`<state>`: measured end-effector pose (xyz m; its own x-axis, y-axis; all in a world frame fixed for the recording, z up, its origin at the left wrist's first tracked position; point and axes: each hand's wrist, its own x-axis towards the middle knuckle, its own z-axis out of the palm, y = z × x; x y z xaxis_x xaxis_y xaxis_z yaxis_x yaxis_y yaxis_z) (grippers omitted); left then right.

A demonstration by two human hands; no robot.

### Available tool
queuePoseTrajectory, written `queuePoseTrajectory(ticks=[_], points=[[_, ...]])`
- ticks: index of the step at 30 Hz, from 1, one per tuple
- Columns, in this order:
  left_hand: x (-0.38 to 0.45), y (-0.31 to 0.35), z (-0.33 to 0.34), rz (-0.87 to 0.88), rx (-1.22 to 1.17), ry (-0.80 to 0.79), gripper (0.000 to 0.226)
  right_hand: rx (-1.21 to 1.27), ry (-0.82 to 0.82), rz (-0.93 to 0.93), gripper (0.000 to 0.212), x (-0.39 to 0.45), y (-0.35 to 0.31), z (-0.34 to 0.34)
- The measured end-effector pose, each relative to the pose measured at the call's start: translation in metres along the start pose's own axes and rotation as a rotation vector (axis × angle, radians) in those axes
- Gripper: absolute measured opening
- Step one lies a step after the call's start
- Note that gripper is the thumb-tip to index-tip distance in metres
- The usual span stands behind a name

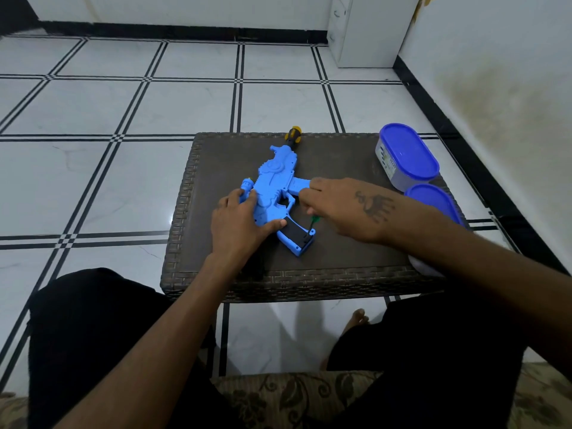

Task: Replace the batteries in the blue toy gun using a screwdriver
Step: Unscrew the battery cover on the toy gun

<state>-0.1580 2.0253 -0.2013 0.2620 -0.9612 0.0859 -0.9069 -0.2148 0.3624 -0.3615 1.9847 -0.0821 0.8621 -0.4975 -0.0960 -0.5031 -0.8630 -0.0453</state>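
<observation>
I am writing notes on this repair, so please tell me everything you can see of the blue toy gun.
The blue toy gun looks like moulded plastic and lies flat on its side on the dark woven table. Its grip points toward the person and shows a black panel. The left hand presses its rear body. The right hand holds a green-handled screwdriver, its tip at the grip's end. A yellow-and-black piece shows at the muzzle.
</observation>
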Motion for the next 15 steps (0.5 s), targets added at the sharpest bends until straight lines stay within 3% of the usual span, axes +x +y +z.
queuePoseTrajectory(ticks=[3,7,10,15], points=[[0.000,0.000,0.000,0.000,0.008,0.000,0.091,0.069,-0.028,-0.096,0.035,-0.001,0.005,-0.007],[0.001,-0.002,0.002,0.005,-0.004,0.002,0.091,0.170,-0.008,-0.007,0.023,-0.004,-0.006,-0.008],[0.001,-0.003,0.003,0.007,-0.003,0.005,0.092,-0.001,-0.014,0.104,0.039,-0.005,-0.012,-0.004],[0.001,-0.002,0.004,0.000,-0.019,0.002,0.092,0.064,0.004,-0.026,0.008,-0.001,0.000,0.001]])
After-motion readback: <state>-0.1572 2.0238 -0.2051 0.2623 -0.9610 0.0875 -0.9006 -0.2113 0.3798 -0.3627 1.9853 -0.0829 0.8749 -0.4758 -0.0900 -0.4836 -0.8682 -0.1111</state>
